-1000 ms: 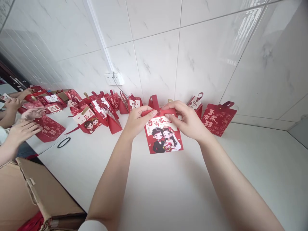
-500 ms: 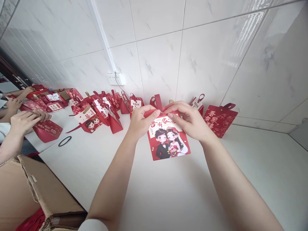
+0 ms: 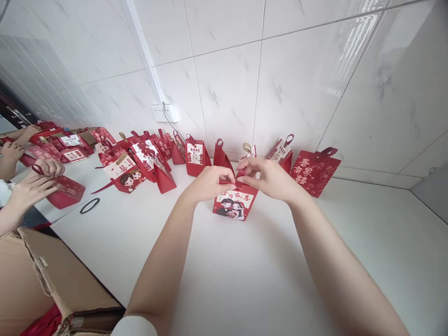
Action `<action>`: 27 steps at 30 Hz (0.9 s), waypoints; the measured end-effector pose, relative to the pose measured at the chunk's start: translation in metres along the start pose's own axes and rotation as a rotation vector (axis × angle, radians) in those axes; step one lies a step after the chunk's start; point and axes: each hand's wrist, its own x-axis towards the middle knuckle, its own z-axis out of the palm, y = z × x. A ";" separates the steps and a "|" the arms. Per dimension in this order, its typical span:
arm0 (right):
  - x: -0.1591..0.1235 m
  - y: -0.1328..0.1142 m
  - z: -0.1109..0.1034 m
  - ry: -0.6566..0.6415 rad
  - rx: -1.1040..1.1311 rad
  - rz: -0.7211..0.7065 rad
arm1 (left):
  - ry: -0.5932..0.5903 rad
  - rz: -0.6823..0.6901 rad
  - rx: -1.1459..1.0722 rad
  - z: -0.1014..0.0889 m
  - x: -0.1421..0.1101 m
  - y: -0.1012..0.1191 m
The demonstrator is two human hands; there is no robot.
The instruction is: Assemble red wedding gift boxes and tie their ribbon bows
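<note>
A red paper gift box printed with a cartoon bride and groom is in front of me, its printed side tilted back and its top edge away from me. My left hand pinches the top edge from the left, thumb and fingers close together. From the right, my right hand pinches at the short red ribbon on top. The fingertips of both hands nearly meet there and partly hide the ribbon and the box's top.
Finished-looking red boxes with ribbon loops stand along the tiled wall. A flatter red box leans at the right. At left lie a black ring and an open cardboard carton. Another person's hands hold a red box.
The gift box has tipped back and moved slightly away, so its printed front looks shorter. My hands have shifted from its upper face to fingertip pinches around the ribbon.
</note>
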 end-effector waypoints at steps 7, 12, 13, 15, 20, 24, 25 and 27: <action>0.001 -0.001 0.007 -0.061 -0.038 -0.024 | -0.121 -0.036 -0.072 -0.003 0.000 -0.007; 0.002 0.000 0.007 -0.067 -0.081 0.028 | -0.061 -0.060 0.034 0.001 0.001 -0.006; 0.002 0.000 0.007 -0.065 -0.100 0.057 | -0.042 -0.058 0.047 0.003 0.001 -0.005; 0.003 0.001 0.008 -0.053 -0.138 0.105 | -0.002 -0.056 0.070 0.006 0.002 -0.004; 0.003 0.001 0.009 -0.056 -0.131 0.101 | -0.013 -0.039 0.073 0.006 0.002 -0.006; 0.003 0.001 0.009 -0.091 -0.062 0.069 | -0.041 -0.024 0.065 0.006 0.002 -0.007; 0.003 0.002 0.009 -0.099 -0.049 0.069 | -0.028 -0.024 0.078 0.007 0.002 -0.007; 0.003 0.003 0.009 -0.129 -0.042 0.089 | -0.006 -0.012 0.120 0.009 0.002 -0.007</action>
